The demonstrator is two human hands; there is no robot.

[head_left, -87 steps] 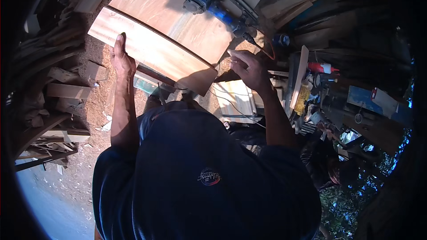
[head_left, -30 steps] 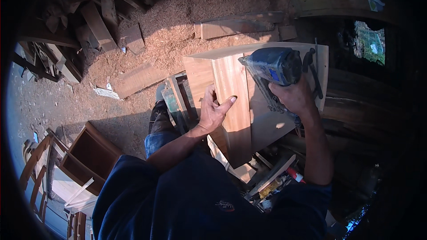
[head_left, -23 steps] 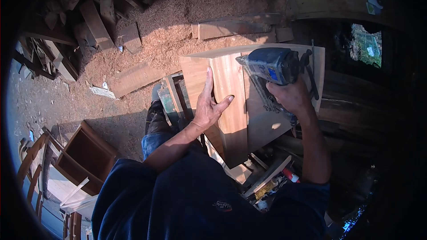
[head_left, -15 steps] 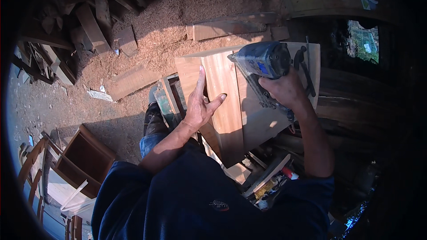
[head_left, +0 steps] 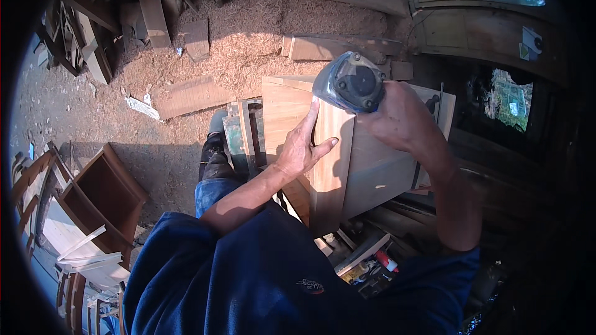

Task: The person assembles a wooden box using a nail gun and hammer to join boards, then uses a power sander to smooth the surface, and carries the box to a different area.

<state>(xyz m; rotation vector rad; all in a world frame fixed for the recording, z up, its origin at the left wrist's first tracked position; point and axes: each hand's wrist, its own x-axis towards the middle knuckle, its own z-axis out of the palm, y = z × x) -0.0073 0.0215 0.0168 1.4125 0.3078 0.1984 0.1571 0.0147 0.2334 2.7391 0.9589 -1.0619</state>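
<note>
The nail gun (head_left: 350, 84) had tipped upright over the narrow board (head_left: 329, 183) at frame centre, the right hand (head_left: 400, 116) clamping its fingers round it; the left hand (head_left: 298, 151), thumb and fingers spread, seemingly braced the board.

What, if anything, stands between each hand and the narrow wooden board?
Nothing visible separates the left hand from the narrow wooden board: its thumb lies over it. The right hand grips a nail gun, which covers the board's far end; whether they touch is hidden.
</note>
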